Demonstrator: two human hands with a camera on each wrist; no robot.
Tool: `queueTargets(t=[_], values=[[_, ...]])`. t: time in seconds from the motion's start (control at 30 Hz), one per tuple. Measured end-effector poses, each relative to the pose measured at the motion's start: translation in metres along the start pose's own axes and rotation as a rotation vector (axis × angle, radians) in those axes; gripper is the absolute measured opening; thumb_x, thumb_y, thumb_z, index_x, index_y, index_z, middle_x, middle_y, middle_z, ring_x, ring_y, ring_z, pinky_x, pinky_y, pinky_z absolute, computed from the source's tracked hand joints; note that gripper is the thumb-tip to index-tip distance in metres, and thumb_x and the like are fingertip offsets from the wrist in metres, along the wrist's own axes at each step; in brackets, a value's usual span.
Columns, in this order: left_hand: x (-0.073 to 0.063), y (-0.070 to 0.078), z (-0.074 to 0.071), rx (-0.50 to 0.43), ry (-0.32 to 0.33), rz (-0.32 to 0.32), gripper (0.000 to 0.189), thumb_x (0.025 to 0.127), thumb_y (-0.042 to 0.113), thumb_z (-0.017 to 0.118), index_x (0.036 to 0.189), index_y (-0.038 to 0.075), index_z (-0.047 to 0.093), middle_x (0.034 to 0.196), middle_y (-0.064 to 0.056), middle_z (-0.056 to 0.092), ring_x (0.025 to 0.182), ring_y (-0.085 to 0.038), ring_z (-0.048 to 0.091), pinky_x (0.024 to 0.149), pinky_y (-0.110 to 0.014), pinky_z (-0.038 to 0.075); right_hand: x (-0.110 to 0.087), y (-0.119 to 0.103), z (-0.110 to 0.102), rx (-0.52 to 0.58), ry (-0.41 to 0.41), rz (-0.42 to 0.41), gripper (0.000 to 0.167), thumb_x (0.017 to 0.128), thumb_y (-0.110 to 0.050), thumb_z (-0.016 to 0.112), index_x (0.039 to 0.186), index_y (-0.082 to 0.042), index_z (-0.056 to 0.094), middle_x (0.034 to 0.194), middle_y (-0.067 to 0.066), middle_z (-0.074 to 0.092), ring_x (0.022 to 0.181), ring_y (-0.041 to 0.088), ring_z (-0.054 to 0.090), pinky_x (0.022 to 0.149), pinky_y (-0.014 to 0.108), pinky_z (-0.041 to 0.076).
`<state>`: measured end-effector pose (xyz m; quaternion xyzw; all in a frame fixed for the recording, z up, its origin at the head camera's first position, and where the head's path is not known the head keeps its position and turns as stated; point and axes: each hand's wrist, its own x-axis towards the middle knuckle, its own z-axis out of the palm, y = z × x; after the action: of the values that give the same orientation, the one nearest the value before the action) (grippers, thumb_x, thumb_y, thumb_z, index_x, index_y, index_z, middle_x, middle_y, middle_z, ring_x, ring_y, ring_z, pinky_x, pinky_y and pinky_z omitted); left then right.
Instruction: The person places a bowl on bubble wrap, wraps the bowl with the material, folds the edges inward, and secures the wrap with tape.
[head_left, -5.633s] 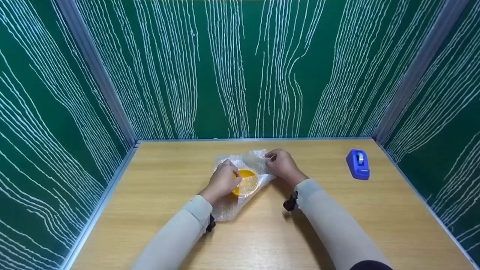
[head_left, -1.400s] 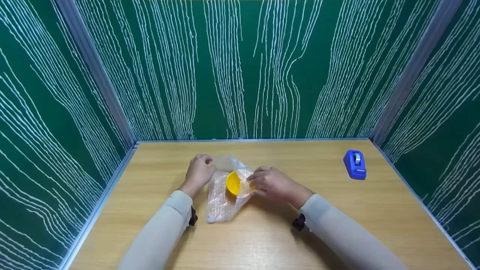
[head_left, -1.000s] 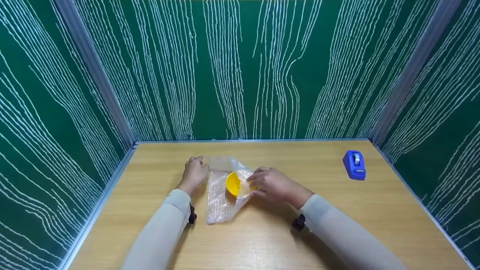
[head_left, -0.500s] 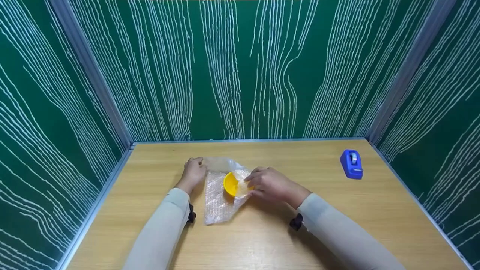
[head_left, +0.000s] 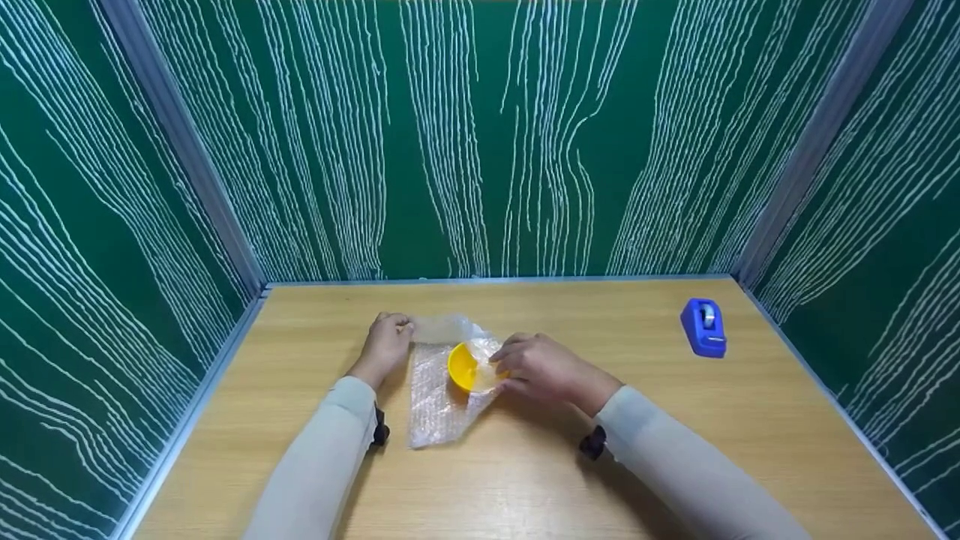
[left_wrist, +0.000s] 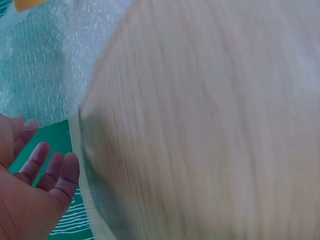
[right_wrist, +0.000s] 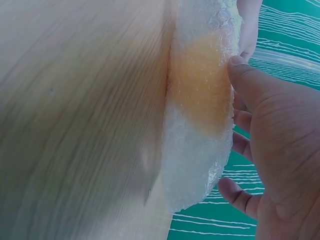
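A yellow bowl [head_left: 460, 367] lies on a sheet of bubble wrap [head_left: 435, 405], part of which is folded over the bowl's right side. My right hand [head_left: 544, 369] holds that fold against the bowl. In the right wrist view, its thumb [right_wrist: 245, 75] presses on the wrap's edge, with the bowl showing orange through the plastic. At the sheet's far left corner, my left hand [head_left: 386, 341] pinches the wrap between thumb and index finger. The left wrist view shows the other fingers of that hand [left_wrist: 35, 185] spread loosely beside the wrap's edge [left_wrist: 45, 75].
A blue tape dispenser [head_left: 703, 328] with a roll of tape stands at the right rear of the wooden table [head_left: 600, 315]. Green panels with white wavy lines [head_left: 420, 150] enclose the table's back and sides. Each wrist wears a small black camera.
Since the earliest frame, my left hand has gone from the bowl to the sheet's far left corner. My right hand has brought its side over the bowl. Lately both hands hardly move.
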<state>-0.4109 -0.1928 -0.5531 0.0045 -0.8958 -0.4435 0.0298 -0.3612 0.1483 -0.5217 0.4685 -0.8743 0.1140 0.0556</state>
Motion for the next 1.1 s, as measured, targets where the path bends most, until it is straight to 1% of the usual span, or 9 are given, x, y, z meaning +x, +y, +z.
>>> queueTargets(t=[0.13, 0.27, 0.37, 0.53, 0.73, 0.9, 0.97, 1.1], values=[[0.001, 0.002, -0.002, -0.031, 0.001, -0.020, 0.037, 0.120, 0.020, 0.056, 0.145, -0.005, 0.068, 0.153, -0.022, 0.057, 0.147, -0.040, 0.057, 0.128, -0.054, 0.049, 0.000, 0.000, -0.001, 0.003, -0.006, 0.019, 0.025, 0.108, -0.038, 0.081, 0.125, -0.021, 0.088, 0.141, -0.004, 0.082, 0.133, 0.027, 0.073, 0.116, 0.055, 0.060], [0.000, 0.004, -0.004, -0.045, 0.006, -0.005, 0.035, 0.120, 0.021, 0.057, 0.141, -0.004, 0.068, 0.152, -0.021, 0.057, 0.145, -0.039, 0.059, 0.126, -0.054, 0.050, 0.001, 0.000, -0.001, 0.004, -0.011, 0.030, 0.026, 0.108, -0.040, 0.080, 0.125, -0.021, 0.087, 0.142, -0.005, 0.081, 0.133, 0.026, 0.072, 0.118, 0.054, 0.058], [-0.001, 0.006, -0.005, -0.060, 0.008, 0.009, 0.033, 0.120, 0.022, 0.058, 0.137, -0.003, 0.071, 0.148, -0.019, 0.059, 0.140, -0.036, 0.061, 0.123, -0.053, 0.053, 0.001, 0.000, -0.001, -0.012, -0.003, 0.008, 0.024, 0.107, -0.035, 0.081, 0.124, -0.019, 0.087, 0.141, -0.003, 0.082, 0.133, 0.028, 0.072, 0.115, 0.055, 0.059], [-0.004, 0.010, -0.008, -0.093, 0.001, 0.007, 0.031, 0.120, 0.024, 0.059, 0.135, 0.000, 0.073, 0.143, -0.016, 0.063, 0.132, -0.032, 0.062, 0.120, -0.051, 0.055, 0.001, 0.000, -0.001, -0.023, 0.008, -0.014, 0.022, 0.107, -0.030, 0.082, 0.122, -0.016, 0.087, 0.139, 0.000, 0.083, 0.133, 0.031, 0.072, 0.113, 0.057, 0.059], [-0.007, 0.018, -0.013, -0.110, -0.016, -0.028, 0.032, 0.119, 0.027, 0.062, 0.139, 0.004, 0.072, 0.144, -0.014, 0.066, 0.134, -0.032, 0.063, 0.125, -0.051, 0.054, 0.002, 0.000, -0.002, -0.015, 0.005, -0.011, 0.022, 0.107, -0.030, 0.081, 0.123, -0.016, 0.087, 0.140, 0.000, 0.082, 0.134, 0.031, 0.072, 0.116, 0.057, 0.058], [-0.012, 0.026, -0.015, -0.118, -0.035, -0.056, 0.032, 0.119, 0.030, 0.063, 0.142, 0.009, 0.071, 0.143, -0.012, 0.067, 0.132, -0.031, 0.063, 0.125, -0.048, 0.055, 0.002, 0.001, -0.001, -0.011, -0.002, -0.010, 0.023, 0.107, -0.029, 0.082, 0.124, -0.016, 0.087, 0.140, 0.000, 0.082, 0.135, 0.031, 0.072, 0.118, 0.057, 0.058], [-0.016, 0.030, -0.015, -0.122, -0.036, -0.052, 0.031, 0.119, 0.030, 0.063, 0.141, 0.011, 0.072, 0.143, -0.011, 0.067, 0.131, -0.031, 0.064, 0.124, -0.048, 0.056, 0.002, 0.001, 0.000, -0.014, -0.005, -0.016, 0.023, 0.107, -0.029, 0.082, 0.124, -0.015, 0.087, 0.140, 0.000, 0.082, 0.135, 0.031, 0.072, 0.119, 0.056, 0.058], [-0.021, 0.037, -0.014, -0.109, -0.022, -0.006, 0.031, 0.119, 0.031, 0.063, 0.141, 0.012, 0.073, 0.144, -0.011, 0.069, 0.132, -0.031, 0.065, 0.123, -0.048, 0.057, 0.002, 0.001, 0.001, -0.022, 0.006, -0.034, 0.022, 0.107, -0.028, 0.082, 0.123, -0.014, 0.087, 0.140, 0.000, 0.082, 0.133, 0.031, 0.073, 0.117, 0.055, 0.059]])
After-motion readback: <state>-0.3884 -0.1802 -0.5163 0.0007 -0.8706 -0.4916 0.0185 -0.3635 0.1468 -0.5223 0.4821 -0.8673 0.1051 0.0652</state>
